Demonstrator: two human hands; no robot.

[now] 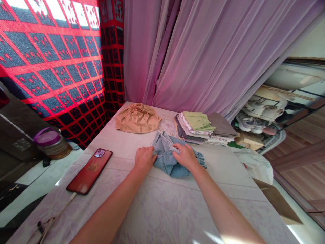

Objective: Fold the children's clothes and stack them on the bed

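A light-blue denim garment [172, 168] lies crumpled on the table, with a gathered edge at its right end. My left hand [144, 158] is closed on its left edge, the thumb over the cloth. Fingers bent, my right hand [186, 156] pinches a fold near the middle of the denim. Behind my left hand lies a tan garment with a gathered elastic waist [138, 118], spread out flat. Just beyond the denim is a stack of folded clothes with a green piece [198, 121] on top, and a grey-brown folded pile [222, 125] stands beside it.
A red-cased phone [89, 172] with a cable [59, 213] plugged in lies at the left of the cloth-covered table [157, 210]. Purple curtains [203, 61] hang behind. A purple-lidded jar [52, 144] stands off the left edge; a shoe rack [261, 113] is at right.
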